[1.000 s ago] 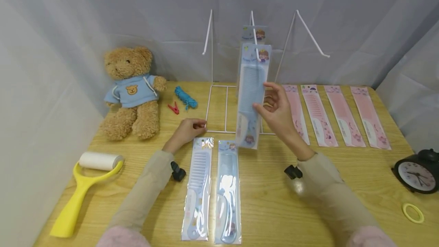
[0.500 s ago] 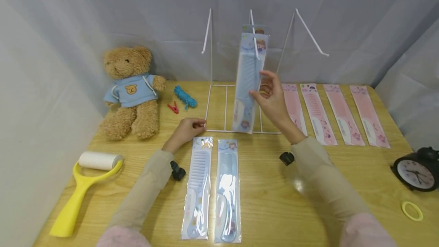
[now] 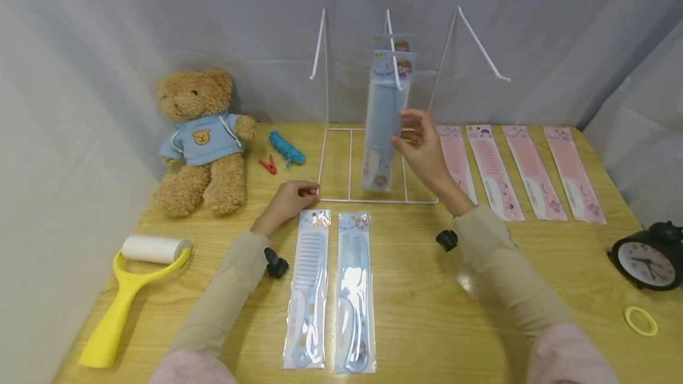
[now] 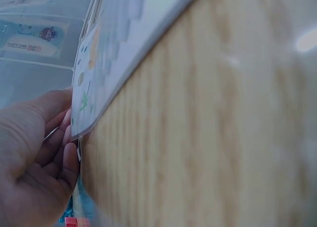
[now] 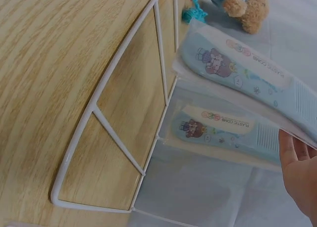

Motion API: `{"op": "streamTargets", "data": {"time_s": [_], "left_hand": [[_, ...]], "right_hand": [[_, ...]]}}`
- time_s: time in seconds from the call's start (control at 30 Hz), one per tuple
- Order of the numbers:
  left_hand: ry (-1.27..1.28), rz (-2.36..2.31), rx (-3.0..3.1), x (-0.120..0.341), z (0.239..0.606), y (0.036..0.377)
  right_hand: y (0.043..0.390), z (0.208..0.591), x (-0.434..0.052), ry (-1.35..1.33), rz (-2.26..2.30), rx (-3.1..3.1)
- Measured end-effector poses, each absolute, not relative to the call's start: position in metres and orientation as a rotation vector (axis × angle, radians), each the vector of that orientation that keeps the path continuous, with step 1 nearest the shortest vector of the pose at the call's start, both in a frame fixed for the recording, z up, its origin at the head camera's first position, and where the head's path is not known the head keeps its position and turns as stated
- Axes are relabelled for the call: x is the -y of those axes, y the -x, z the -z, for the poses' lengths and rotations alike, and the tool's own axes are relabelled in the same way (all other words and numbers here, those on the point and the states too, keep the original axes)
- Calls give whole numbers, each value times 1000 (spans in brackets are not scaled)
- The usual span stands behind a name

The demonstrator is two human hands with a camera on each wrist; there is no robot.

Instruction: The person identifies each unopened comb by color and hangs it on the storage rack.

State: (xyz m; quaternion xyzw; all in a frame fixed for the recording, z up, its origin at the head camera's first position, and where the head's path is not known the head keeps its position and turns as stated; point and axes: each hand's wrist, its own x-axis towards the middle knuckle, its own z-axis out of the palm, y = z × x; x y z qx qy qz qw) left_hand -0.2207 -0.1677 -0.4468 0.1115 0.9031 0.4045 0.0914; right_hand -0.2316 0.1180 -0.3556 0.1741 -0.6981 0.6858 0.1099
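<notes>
Over the table (image 3: 416,307), hands (image 3: 288,199) (image 3: 425,153) pinch a rack (image 3: 350,165) and a packet (image 3: 377,180) containing a comb (image 3: 382,111).

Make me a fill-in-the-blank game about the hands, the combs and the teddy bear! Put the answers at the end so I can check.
1. The left hand touches a wire rack coloured ____.
2. The right hand holds a packaged blue comb at the ____ one of the rack's three hooks.
3. You can see ____ pink packaged combs on the table.
4. The teddy bear wears a top coloured mostly ____.

Missing words: white; middle; four; blue.
</notes>
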Motion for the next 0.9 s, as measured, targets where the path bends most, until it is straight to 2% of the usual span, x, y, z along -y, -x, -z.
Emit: {"op": "streamTargets", "data": {"time_s": [0.9], "left_hand": [[-317, -1208, -2677, 168, 447, 219]], "right_hand": [[246, 373, -133, -371, -2039, 2126]]}}
